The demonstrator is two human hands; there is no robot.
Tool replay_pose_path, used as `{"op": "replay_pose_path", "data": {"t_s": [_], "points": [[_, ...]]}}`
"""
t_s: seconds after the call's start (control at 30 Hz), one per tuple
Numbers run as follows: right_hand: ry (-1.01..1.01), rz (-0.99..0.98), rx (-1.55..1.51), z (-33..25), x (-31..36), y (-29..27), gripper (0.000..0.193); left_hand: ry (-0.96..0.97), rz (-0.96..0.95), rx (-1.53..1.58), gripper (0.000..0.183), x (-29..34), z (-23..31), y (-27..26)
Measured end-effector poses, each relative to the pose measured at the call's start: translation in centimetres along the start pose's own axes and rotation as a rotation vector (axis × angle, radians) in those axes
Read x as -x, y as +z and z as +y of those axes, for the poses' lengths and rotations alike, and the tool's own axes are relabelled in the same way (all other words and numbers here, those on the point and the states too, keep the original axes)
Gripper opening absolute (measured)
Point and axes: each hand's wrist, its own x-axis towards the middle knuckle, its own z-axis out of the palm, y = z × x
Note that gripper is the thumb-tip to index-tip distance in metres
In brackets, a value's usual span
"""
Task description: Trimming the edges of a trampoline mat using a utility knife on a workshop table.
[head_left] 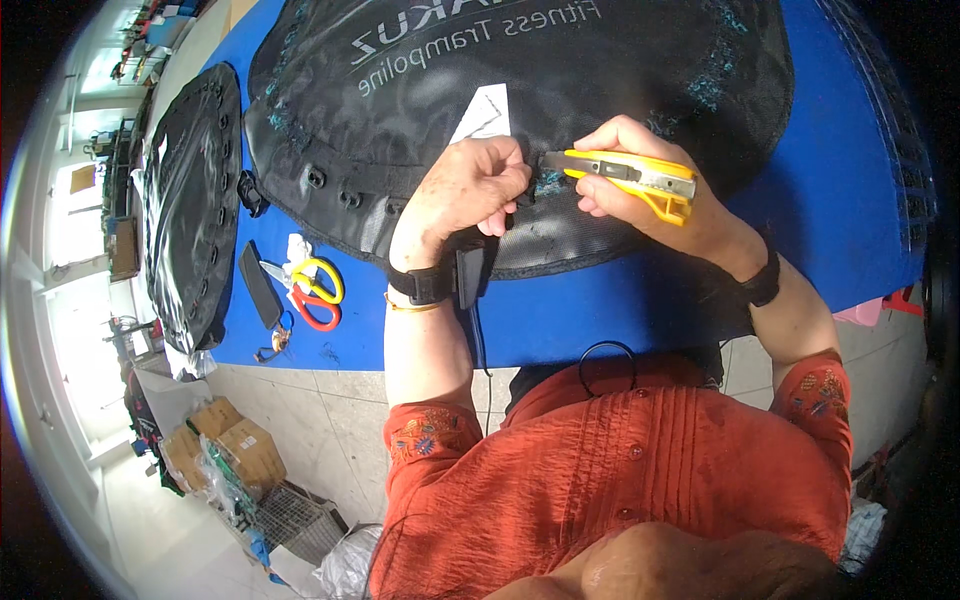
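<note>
A black mesh trampoline mat (600, 90) lies over the blue table cover, pale printing on its surface and plastic loops along the near edge. On that edge my left hand (465, 190) rests with its fingers closed in a pinch; what is between them is hidden. My right hand (640, 200) grips a yellow utility knife (635, 172), its blade pointing left, close to the left fingertips. Blue-green thread bits (550, 182) lie on the mat around the blade. A white paper slip (487, 112) lies just beyond my left hand.
Left of the mat, scissors (318, 288) with red and yellow handles lie by a flat black object (260, 285). A second black mat (190, 210) covers the table's left end. Cardboard boxes (240, 450) and a wire crate (295, 520) stand on the tiled floor.
</note>
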Motion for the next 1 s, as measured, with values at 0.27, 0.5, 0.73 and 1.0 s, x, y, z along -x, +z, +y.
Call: {"op": "replay_pose_path", "data": {"t_s": [0.27, 0.5, 0.73, 1.0], "points": [[0.04, -0.012, -0.003, -0.1, 0.0, 0.0, 0.029, -0.021, -0.024, 0.052, 0.018, -0.1, -0.1, -0.2], [0.028, -0.014, -0.025, 0.1, 0.1, 0.2, 0.028, -0.02, -0.032, 0.069, 0.019, -0.1, -0.3, -0.3], [0.043, 0.029, -0.075, 0.2, -0.2, 0.3, 0.028, -0.022, -0.033, 0.096, 0.017, -0.1, -0.2, -0.3], [-0.006, 0.028, 0.021, 0.7, -0.1, 0.5, 0.028, -0.026, -0.046, 0.083, 0.018, -0.1, -0.3, -0.4]]}}
